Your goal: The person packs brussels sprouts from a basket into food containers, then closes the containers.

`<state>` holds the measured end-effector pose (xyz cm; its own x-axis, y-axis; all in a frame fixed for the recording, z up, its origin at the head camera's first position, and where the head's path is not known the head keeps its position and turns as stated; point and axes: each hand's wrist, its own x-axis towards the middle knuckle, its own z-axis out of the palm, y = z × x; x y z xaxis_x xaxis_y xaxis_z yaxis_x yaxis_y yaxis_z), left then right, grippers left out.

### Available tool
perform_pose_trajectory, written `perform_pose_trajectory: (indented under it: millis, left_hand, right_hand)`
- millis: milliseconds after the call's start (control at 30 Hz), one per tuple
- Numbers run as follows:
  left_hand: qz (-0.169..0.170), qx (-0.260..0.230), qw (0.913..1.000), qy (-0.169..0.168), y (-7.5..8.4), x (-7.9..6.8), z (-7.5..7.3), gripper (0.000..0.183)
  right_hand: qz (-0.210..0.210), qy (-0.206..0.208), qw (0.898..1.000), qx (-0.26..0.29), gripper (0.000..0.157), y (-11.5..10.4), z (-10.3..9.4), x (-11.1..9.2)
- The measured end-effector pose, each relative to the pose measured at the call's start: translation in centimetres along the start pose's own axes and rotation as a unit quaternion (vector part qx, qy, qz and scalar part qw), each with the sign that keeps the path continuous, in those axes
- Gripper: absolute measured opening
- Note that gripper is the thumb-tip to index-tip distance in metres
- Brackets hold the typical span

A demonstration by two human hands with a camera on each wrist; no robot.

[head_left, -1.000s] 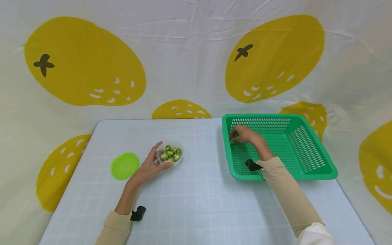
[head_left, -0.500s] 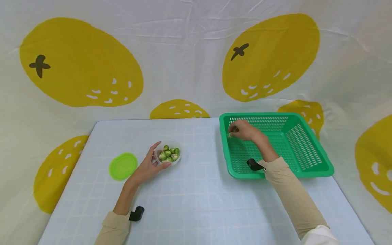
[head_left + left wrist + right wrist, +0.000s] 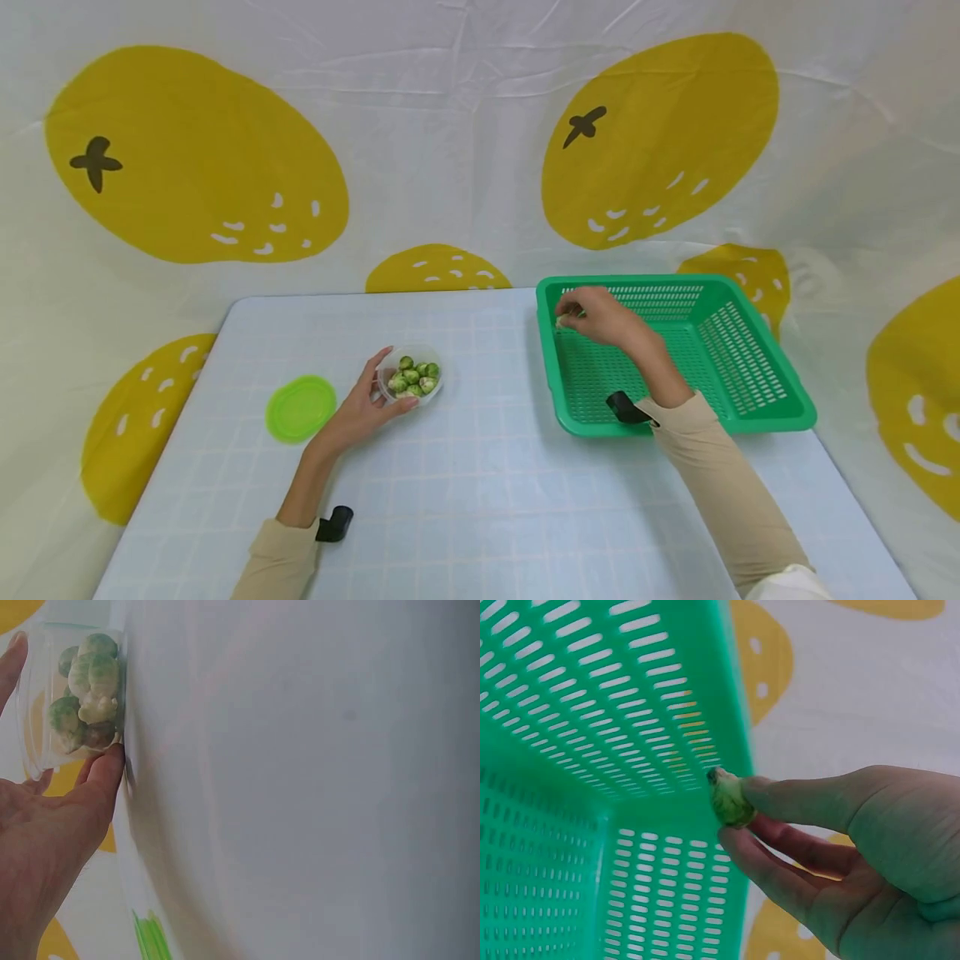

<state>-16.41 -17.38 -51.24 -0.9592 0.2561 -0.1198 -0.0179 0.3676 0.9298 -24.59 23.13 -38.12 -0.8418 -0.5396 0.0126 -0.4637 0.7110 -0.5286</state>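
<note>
A clear plastic bowl (image 3: 386, 392) holding several Brussels sprouts (image 3: 412, 376) stands on the table. My left hand (image 3: 363, 410) grips it from the left side, thumb in front and fingers behind; the left wrist view shows the clear wall (image 3: 46, 697) with sprouts behind it. Over the left part of a green basket (image 3: 720, 367), my right hand (image 3: 600, 317) pinches one Brussels sprout (image 3: 731, 799) between thumb and fingertips. In the head view that sprout is mostly hidden by the fingers.
A lime-green round lid (image 3: 302, 408) lies flat on the table (image 3: 480, 500), left of the bowl. Behind the table hangs a white cloth (image 3: 450, 167) printed with large yellow fruit. The basket's slotted walls rise at the table's right side.
My right hand has risen from low in the basket toward its back left rim, carrying the sprout. The left hand stays on the bowl. The head view has shifted slightly.
</note>
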Motion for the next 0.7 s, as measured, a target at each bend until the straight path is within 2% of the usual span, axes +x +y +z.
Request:
perform_pose_trajectory:
  millis: [300,700]
  left_hand:
    - [-0.004,-0.001,1.0,0.001,0.1,-0.1,0.0,0.097]
    - [-0.002,0.004,1.0,0.002,-0.1,-0.1,-0.1,0.097]
  right_hand:
    - [0.013,0.025,1.0,0.008,0.017,-1.8,-0.4,-0.3]
    - [-0.019,0.062,0.997,0.032,0.016,-3.6,0.2,-0.2]
